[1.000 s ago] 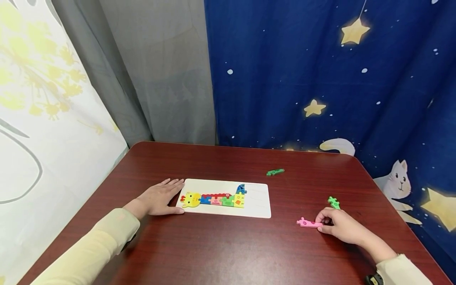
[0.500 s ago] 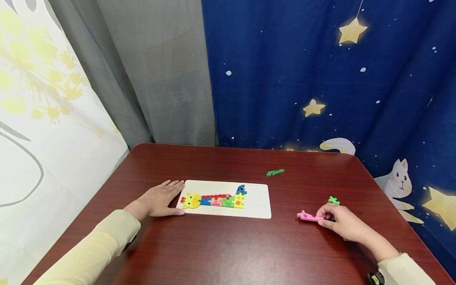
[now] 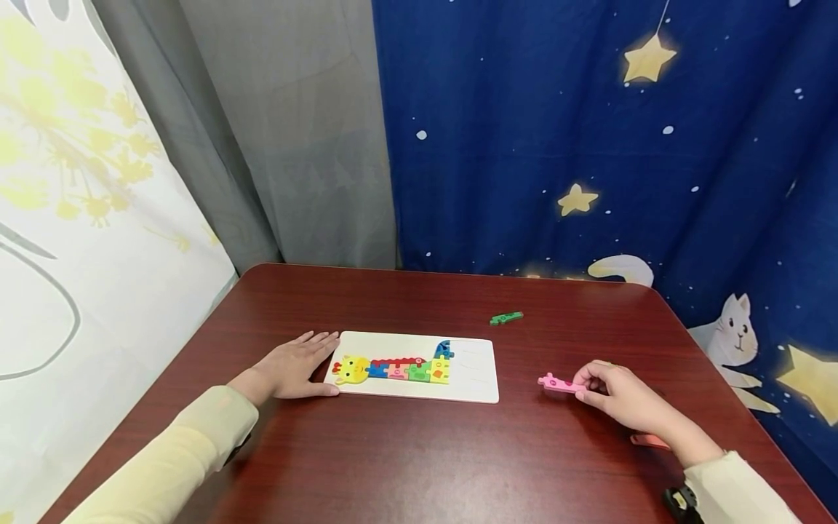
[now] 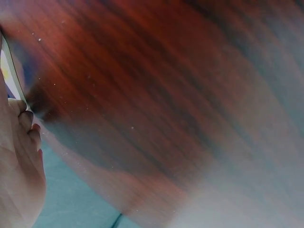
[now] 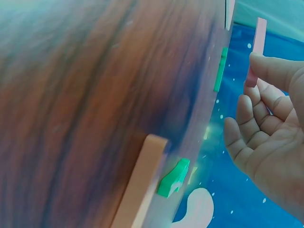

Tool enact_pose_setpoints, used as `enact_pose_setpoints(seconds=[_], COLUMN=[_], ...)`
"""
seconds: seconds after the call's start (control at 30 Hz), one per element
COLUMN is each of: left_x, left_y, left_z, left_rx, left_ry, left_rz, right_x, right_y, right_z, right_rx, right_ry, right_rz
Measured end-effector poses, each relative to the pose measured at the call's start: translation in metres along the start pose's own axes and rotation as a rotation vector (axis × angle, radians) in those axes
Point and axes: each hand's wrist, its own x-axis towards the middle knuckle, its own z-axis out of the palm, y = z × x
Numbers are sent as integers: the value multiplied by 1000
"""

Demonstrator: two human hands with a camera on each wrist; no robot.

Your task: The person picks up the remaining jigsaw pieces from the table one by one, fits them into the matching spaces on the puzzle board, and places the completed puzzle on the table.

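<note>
A white puzzle board (image 3: 474,371) lies on the table, bearing a giraffe built of coloured pieces, its yellow head (image 3: 352,370) at the left end. My left hand (image 3: 294,367) lies flat with straight fingers at the board's left edge, thumb and fingertips touching it. Over to the right, my right hand (image 3: 618,393) pinches a long pink puzzle piece (image 3: 558,383) between thumb and fingers by its right end. In the right wrist view the pink piece (image 5: 259,35) is up off the table, with the other fingers loosely bent below it.
A dark green puzzle piece (image 3: 506,318) lies behind the board, to its right. An orange-red piece (image 3: 650,441) shows partly from under my right forearm. The right wrist view has a light green piece (image 5: 174,178) near the orange one. Curtains hang beyond the table (image 3: 419,466).
My right hand has lifted the pink piece off the table and moved it slightly up and left. The orange-red piece has come into sight; the light green one is now hidden in the head view.
</note>
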Motion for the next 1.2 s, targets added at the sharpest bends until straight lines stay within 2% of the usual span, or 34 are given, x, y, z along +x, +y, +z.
enact_pose_setpoints(seconds=[0.4,0.53,0.9,1.2], left_x=[0,-1,-2,-2], left_y=[-1,-1,0,-1], left_z=[2,1,1,1], left_rx=[2,1,-5,0], left_ry=[11,7,18,20], left_rz=[8,4,5,12], right_x=[22,31,54,68], right_y=[-19,-24,-37,-45], right_z=[5,10,23,36], right_rx=[35,35,15,27], right_ry=[-13,-20,-91,-98], right_rz=[-44,-69,-76,-126])
